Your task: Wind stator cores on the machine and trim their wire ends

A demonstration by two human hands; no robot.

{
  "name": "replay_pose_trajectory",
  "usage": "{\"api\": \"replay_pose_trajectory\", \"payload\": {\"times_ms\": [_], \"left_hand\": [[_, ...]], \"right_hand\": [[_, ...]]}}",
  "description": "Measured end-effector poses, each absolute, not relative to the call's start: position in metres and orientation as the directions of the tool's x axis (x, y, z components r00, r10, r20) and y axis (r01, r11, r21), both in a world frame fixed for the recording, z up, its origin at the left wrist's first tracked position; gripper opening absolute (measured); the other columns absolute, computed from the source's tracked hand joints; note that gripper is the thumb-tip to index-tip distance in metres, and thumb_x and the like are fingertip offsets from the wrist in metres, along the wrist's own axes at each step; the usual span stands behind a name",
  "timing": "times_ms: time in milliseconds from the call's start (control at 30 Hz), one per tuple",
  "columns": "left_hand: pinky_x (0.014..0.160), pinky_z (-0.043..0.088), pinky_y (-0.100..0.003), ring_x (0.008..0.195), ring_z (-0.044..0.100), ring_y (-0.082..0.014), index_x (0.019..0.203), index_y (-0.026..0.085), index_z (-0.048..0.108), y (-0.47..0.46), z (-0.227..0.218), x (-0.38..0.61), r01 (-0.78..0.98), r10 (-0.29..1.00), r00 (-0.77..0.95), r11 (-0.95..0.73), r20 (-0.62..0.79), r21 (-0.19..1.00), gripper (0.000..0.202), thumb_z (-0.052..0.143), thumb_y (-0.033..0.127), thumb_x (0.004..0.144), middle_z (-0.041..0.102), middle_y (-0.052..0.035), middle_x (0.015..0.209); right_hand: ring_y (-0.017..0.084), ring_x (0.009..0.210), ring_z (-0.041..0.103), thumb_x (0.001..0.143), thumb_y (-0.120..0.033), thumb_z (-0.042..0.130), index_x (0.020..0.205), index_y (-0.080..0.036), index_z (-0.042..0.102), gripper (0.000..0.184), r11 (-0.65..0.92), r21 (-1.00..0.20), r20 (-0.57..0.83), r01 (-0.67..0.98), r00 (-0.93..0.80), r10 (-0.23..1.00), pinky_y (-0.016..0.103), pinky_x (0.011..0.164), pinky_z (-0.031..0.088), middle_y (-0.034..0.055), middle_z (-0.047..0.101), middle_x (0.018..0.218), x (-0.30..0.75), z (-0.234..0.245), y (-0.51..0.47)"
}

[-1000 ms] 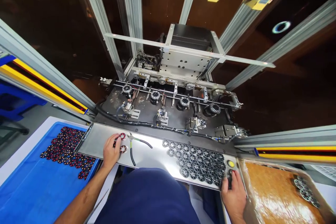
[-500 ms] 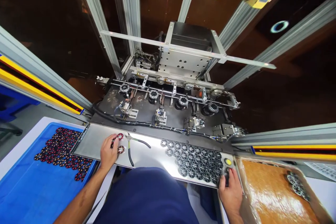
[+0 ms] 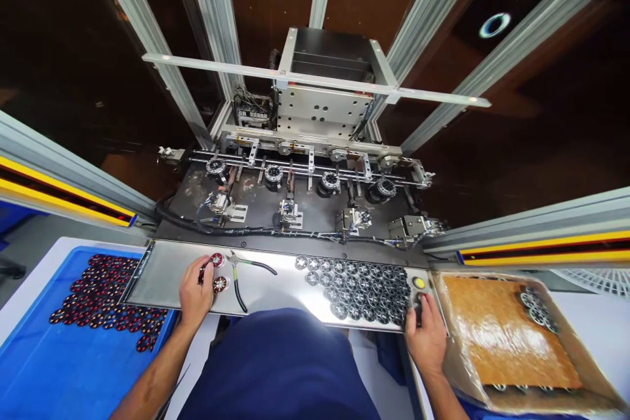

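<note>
At the left of the metal tray, my left hand is closed around a small round dark part, partly hidden by the fingers. Two similar round parts lie beside these fingers, a red one and a copper-coloured one. Pliers with green-and-black handles lie open just to the right. At the tray's right end, my right hand has thumb and fingers curled about something dark, below a yellow button. Rows of silver-and-black round parts sit left of that hand.
Behind the tray stands a machine with several round fixtures and clamps. A blue bin on the left holds many red-and-black round parts. On the right, a plastic-lined box carries brown board and a few wheel-like parts. Yellow light-curtain posts flank the opening.
The camera view has shifted, so the machine appears further left. Both hands keep nearly the same places at the tray, with the left still on the round part.
</note>
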State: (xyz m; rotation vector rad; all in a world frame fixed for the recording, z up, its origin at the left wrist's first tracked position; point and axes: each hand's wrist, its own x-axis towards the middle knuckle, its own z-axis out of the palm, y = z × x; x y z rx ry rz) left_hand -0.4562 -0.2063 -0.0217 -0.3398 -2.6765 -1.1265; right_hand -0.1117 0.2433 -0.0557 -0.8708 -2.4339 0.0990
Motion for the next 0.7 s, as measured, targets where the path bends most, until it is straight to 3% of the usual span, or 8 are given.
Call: {"api": "replay_pose_trajectory", "payload": {"times_ms": [700], "left_hand": [[0.1,0.045,-0.046,0.106,0.061,-0.0278,0.104,0.017,0.065,-0.2088,-0.0202,-0.457,0.311,0.15,-0.945,0.694,0.292,0.65,0.035,0.045,0.043,0.092,0.068,-0.0135,0.107]], "right_hand": [[0.034,0.126,0.054,0.093,-0.03,0.046,0.135,-0.01,0.05,0.047,0.762,-0.224,0.464,0.608,-0.62,0.632,0.052,0.102,0.047,0.0211,0.054,0.138,-0.1116,-0.0563,0.2391]]}}
